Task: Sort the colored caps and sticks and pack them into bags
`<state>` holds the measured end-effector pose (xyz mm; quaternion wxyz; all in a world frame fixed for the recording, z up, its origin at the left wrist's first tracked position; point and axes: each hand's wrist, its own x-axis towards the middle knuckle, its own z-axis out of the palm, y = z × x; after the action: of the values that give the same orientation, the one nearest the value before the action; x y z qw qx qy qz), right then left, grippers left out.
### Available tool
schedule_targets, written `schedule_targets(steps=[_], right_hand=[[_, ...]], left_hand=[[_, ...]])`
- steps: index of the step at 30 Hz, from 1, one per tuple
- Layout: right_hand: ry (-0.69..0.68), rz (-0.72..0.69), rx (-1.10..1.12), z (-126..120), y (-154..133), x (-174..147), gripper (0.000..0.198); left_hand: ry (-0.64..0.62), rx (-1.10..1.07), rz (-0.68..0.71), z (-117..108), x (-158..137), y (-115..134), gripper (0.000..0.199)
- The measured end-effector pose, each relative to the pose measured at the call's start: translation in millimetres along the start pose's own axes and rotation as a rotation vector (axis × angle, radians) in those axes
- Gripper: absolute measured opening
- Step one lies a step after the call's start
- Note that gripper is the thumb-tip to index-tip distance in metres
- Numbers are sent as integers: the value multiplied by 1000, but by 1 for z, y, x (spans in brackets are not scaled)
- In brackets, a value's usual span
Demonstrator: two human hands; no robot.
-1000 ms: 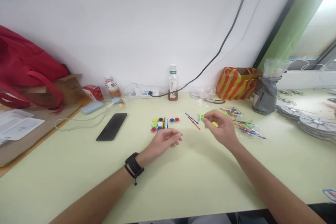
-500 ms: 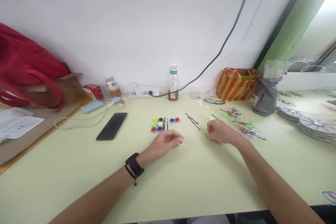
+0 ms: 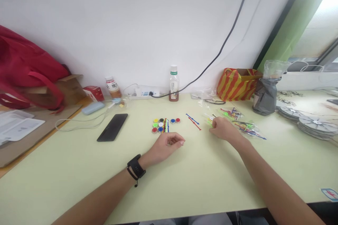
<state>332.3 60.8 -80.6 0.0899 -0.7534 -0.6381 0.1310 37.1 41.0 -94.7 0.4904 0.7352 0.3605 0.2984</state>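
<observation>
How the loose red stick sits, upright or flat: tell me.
Flat: the red stick stretches along the table beside a blue stick.

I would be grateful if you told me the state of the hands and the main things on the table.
Left hand: loosely curled, nothing visibly held
Right hand: fingers bent, grip hidden
Loose blue arrow: lying flat
Loose red arrow: lying flat, alongside
Coloured discs: lying in groups
Black phone: lying flat, dark
Drink bottle: upright, capped
Power strip: black plug inserted
Striped bag: upright, top open
Black watch: strapped on
</observation>
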Motion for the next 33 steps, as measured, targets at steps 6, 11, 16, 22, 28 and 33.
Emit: schedule_targets(steps=[6,11,16,22,28,33], right_hand=[[264,-240,-168,9,-9,-7,39],[297,-534,-168,29,-24,-11,33],[255,-622,-100,36,-27,-11,23],[174,-773,118,29,-36,-26,16],[41,-760,417,27,-47,-39,13],[123,-853,495,30,-48,-37,34]], left_hand=[[-5,44,8,2,0,2,27],[-12,52,13,2,0,3,26],[-7,50,14,2,0,2,25],[-3,46,16,2,0,0,24],[30,24,25,2,1,-1,25],[27,18,29,2,1,0,24]])
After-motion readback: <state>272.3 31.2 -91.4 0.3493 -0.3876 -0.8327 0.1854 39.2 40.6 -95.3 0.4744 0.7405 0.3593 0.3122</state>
